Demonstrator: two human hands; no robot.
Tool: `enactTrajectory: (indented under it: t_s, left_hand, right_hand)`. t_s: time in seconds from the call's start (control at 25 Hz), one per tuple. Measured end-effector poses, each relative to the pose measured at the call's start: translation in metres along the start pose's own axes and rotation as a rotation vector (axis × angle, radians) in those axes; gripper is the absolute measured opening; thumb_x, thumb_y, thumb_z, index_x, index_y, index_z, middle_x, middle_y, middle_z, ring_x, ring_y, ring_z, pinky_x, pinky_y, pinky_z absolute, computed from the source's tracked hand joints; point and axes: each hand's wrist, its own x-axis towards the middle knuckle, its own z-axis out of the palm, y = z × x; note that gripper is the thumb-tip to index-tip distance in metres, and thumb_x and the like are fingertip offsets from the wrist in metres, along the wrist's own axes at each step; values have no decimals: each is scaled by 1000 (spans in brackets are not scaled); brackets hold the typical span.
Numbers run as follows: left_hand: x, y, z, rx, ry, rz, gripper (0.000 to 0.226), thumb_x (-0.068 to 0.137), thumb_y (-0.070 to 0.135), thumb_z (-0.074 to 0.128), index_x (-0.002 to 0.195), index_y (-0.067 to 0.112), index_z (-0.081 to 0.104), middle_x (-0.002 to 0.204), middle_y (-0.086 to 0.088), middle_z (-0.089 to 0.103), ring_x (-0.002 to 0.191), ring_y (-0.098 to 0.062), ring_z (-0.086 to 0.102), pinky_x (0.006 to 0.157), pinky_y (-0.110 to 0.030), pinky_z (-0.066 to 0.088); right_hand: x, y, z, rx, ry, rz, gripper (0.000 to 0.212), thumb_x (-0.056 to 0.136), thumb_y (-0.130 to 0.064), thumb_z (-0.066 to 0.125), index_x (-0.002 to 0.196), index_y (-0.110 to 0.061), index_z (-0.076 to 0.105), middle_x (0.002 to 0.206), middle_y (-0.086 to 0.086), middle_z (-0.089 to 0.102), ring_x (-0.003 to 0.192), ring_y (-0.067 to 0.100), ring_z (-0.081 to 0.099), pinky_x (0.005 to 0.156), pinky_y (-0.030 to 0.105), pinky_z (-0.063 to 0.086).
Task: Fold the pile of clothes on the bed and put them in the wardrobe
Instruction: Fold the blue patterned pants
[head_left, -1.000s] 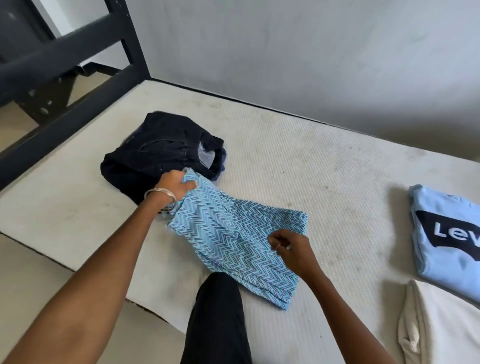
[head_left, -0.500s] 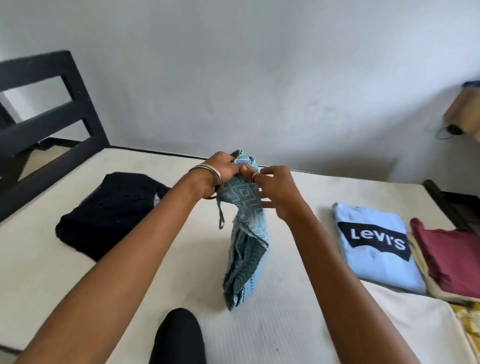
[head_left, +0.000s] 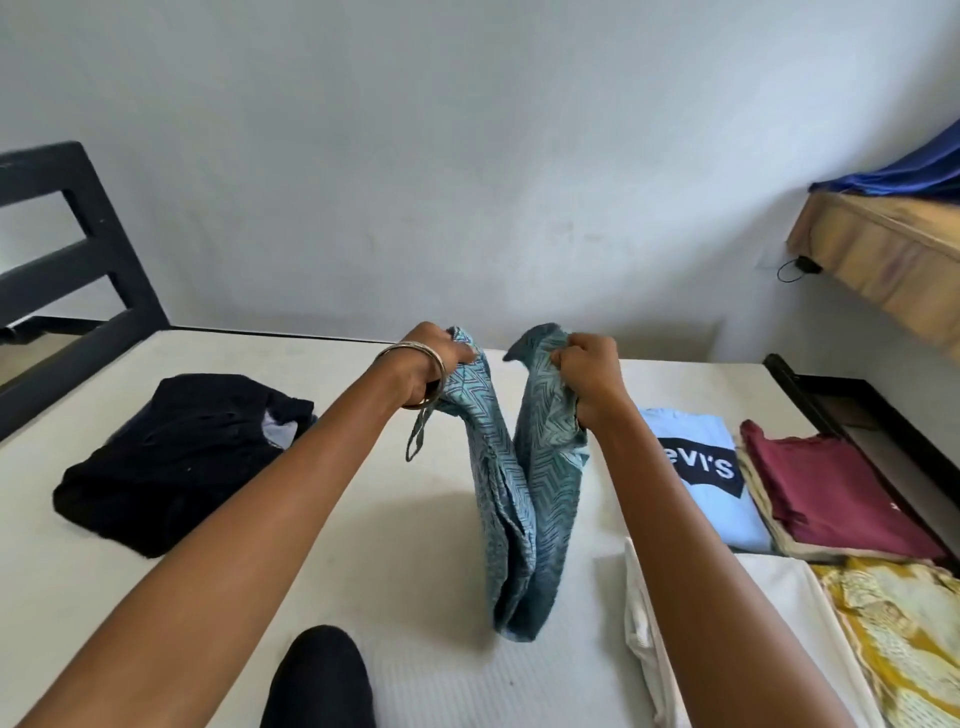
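Note:
A blue zigzag-patterned garment (head_left: 524, 514) hangs above the white mattress (head_left: 415, 519), its lower end touching the bed. My left hand (head_left: 434, 364) grips one top corner and my right hand (head_left: 587, 364) grips the other, held apart at the same height. A thin cord dangles from the cloth below my left wrist. A dark navy garment (head_left: 171, 457) lies loosely folded on the left of the bed. On the right lie folded pieces: a light blue printed T-shirt (head_left: 706, 483), a maroon one (head_left: 841, 493), a white one (head_left: 779, 649) and a yellow patterned one (head_left: 904, 639).
A black bed frame (head_left: 78, 260) rises at the left end, and a black rail (head_left: 852, 415) borders the right side. A wooden shelf (head_left: 883, 260) with blue cloth on it juts from the wall at upper right. My dark-clad knee (head_left: 322, 680) rests at the mattress's near edge.
The garment lay flat on the bed a second ago; I lifted it with both hands together, and my hands have now pulled apart, spreading its top edge. My view has tilted up.

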Motion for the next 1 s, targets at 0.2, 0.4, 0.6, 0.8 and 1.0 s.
enactTrajectory:
  t_s: [0.2,0.4,0.6,0.8,1.0]
  left_hand:
    - [-11,19,18,-36,-45,-11,9,86,-7,53,84,-1,58,78,-18,59,61,-26,58,57,-32,51]
    - [-13,12,17,-166,-3,-95,13,86,-16,48,81,-4,51,72,-18,55,56,-27,57,53,-40,57]
    - [-20,13,13,-155,-3,-139,19,89,-10,50,72,-1,50,63,-15,47,47,-22,45,32,-24,45]
    - [-31,15,34,-154,-146,-184,22,93,-6,44,74,-1,54,65,-16,59,52,-25,58,48,-34,54]
    - [-25,5,31,-292,-175,-259,28,97,-2,38,74,1,53,48,-11,60,44,-22,59,47,-34,54]
  right_hand:
    - [-15,-43,36,-374,-255,-230,25,87,-4,51,62,-8,51,61,7,45,63,21,42,59,30,35]
    - [-9,-47,21,-445,43,-144,10,86,3,51,79,-1,56,64,7,45,65,26,47,57,29,40]
    - [3,-40,6,-337,308,5,22,88,0,53,67,-2,48,84,19,62,78,34,57,66,32,43]
    - [-1,-49,27,-886,145,-387,6,88,1,59,92,0,63,96,22,66,89,40,65,62,35,41]
    - [18,-61,22,-832,-105,-490,25,87,-31,73,98,-9,70,102,16,66,91,35,62,69,33,42]
